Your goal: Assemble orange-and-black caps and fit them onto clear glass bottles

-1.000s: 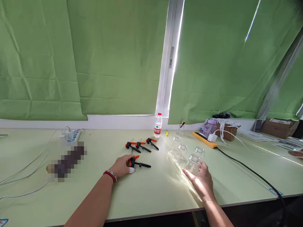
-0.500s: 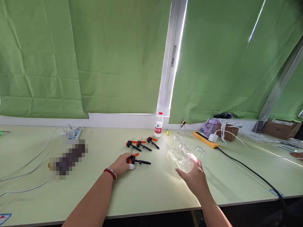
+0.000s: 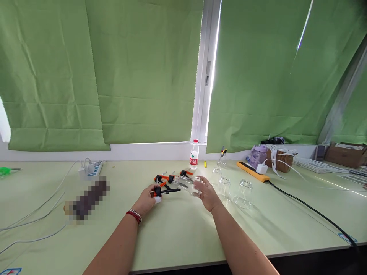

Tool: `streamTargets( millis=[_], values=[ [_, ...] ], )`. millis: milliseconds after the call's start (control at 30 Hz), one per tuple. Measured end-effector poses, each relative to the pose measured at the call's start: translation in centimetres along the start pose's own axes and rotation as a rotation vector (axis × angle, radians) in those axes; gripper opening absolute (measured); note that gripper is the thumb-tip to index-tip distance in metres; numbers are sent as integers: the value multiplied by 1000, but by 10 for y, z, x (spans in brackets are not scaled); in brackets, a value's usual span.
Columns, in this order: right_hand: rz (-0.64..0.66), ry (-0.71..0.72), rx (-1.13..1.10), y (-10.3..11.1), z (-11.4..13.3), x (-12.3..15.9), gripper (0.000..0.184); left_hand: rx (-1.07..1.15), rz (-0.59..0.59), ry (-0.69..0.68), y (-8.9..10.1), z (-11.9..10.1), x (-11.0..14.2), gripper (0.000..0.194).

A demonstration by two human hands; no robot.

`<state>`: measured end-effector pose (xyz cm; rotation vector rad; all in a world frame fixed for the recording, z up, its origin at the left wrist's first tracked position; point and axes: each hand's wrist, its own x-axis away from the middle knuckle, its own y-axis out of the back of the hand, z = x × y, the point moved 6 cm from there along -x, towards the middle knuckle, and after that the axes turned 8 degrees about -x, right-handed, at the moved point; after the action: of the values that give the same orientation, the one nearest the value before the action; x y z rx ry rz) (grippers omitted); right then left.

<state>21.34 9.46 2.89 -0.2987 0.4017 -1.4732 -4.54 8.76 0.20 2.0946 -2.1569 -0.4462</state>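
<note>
My left hand (image 3: 147,198) is closed around a black-and-orange tool (image 3: 158,191), whose long black rod points right. Its exact kind is unclear. A clear glass vessel (image 3: 186,185) lies tilted in the grip of my right hand (image 3: 208,193), its narrower end toward the rod. The rod's tip is close to the glass; whether they touch I cannot tell. Just behind, three similar black-and-orange tools (image 3: 185,173) lie on the table, partly hidden by the glass and my left hand. More clear glass vessels (image 3: 243,194) stand to the right of my right hand.
A red-capped water bottle (image 3: 194,156) stands at the back beside a small yellow object (image 3: 205,164). Another glass (image 3: 222,157) holds some small tools. An orange power strip (image 3: 252,172) trails a black cable (image 3: 304,208) rightward. White cords (image 3: 37,202) and a blurred-out dark object (image 3: 90,198) lie left.
My right hand has carried the glass vessel leftward from among the other glasses and tilted it toward the rod. My left hand keeps its hold on the tool. The view has shifted slightly.
</note>
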Motion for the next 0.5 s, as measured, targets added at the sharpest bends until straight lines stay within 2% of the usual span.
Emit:
streamTargets(
  millis=[67,167,300,500],
  values=[
    [-132,-8,-66,16,-7,-3,46,14,-25,-7,1,-4,0,53],
    [-204,15,4,30,-11,-6,43,-1,-49,-5,1,-8,1,52],
    [-169,-13,85,29,-19,-9,43,6,-33,-16,0,-9,2,53],
    [-58,-39,132,13,-35,-7,42,11,45,-16,-11,-8,2,55]
  ],
)
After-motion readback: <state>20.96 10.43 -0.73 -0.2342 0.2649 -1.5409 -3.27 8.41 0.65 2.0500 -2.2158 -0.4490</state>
